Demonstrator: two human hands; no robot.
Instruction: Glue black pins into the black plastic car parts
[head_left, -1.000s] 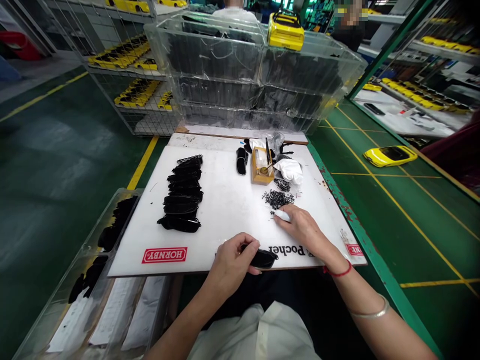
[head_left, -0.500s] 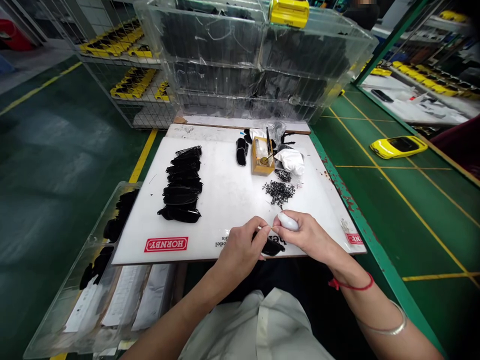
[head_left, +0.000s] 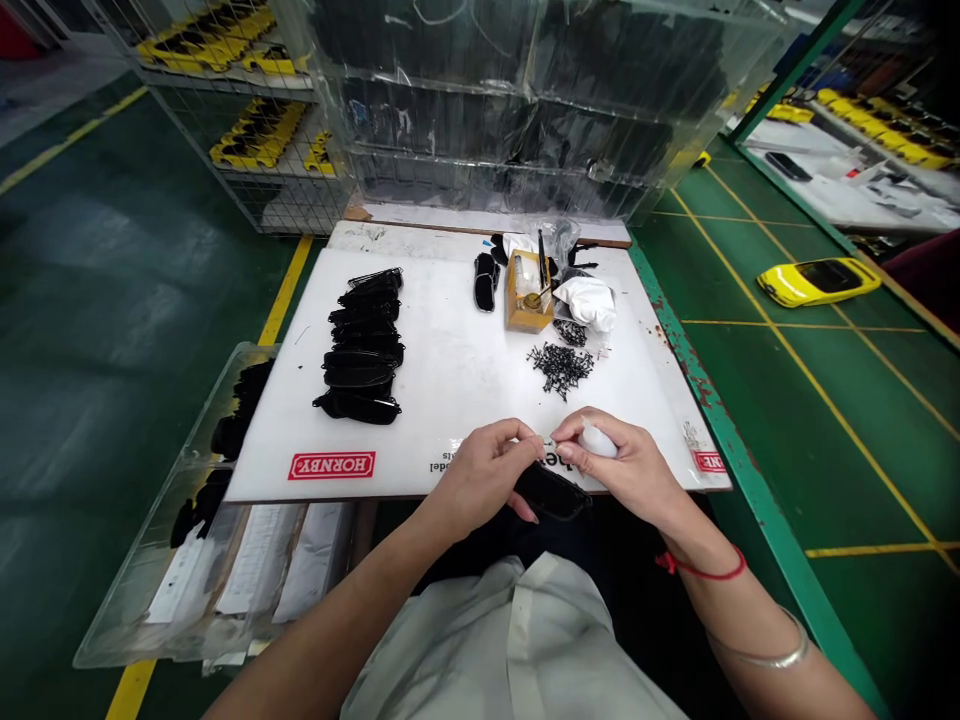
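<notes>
My left hand [head_left: 486, 477] is closed on a flat black plastic part [head_left: 553, 493] at the near edge of the white board [head_left: 450, 380]. My right hand [head_left: 628, 468] is pinched against the left fingertips; its forefinger wears a white finger cover, and what it pinches is too small to make out. A heap of small black screws [head_left: 561, 366] lies just beyond my hands. A row of black parts [head_left: 361, 345] like the one I hold is stacked on the board's left side.
A small yellow box [head_left: 528, 293] with tools, a white cloth [head_left: 589, 300] and one more black part [head_left: 486, 279] sit at the board's far side. Clear bins [head_left: 525, 110] stand behind. A clear tray [head_left: 217, 520] of black parts is at lower left. A yellow toy car [head_left: 816, 280] lies on the green floor.
My right hand came back from the screw heap to meet my left hand. Both hands with the black part drew towards the board's near edge. The view tilted downward.
</notes>
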